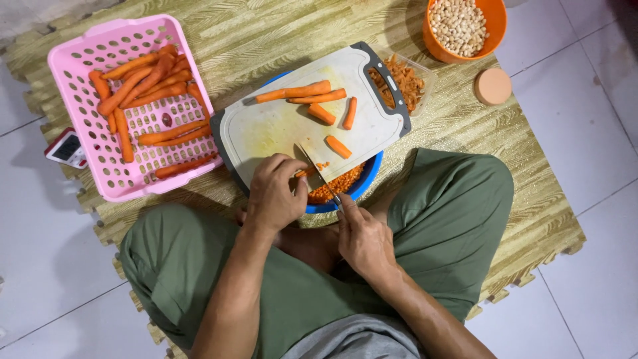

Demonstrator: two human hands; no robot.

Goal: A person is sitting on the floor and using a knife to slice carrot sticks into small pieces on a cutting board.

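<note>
The left hand (pixel 274 193) was seen at the board's 6 o'clock edge, fingers curled and pressed together, tips pinching a small carrot piece (pixel 307 171) down on the board (pixel 279 126). The right hand (pixel 362 236) was closed around a knife (pixel 318 171) handle, fingers wrapped tight; the blade ran toward 11 o'clock and met the pinched piece just beside the left fingertips.

The board — white, dark-rimmed — lay across a blue bowl (pixel 372 176). Diced carrot (pixel 339 183) was visible in the bowl at the board's 5 o'clock edge. Cut sticks (pixel 299 92) lay on the board toward 12 and 1 o'clock, well apart from the hands; one short piece (pixel 338 146) lay near the blade at 2 o'clock.

A pink basket (pixel 73 60) with whole carrots (pixel 143 86) stood at 9 to 10 o'clock of the board. A clear tub of peelings (pixel 407 83) touched the board's handle end at 2 o'clock. An orange bowl (pixel 495 20) of pale beans and a round lid (pixel 492 86) stood farther out at 1 o'clock — all on a woven-look mat (pixel 266 33).
</note>
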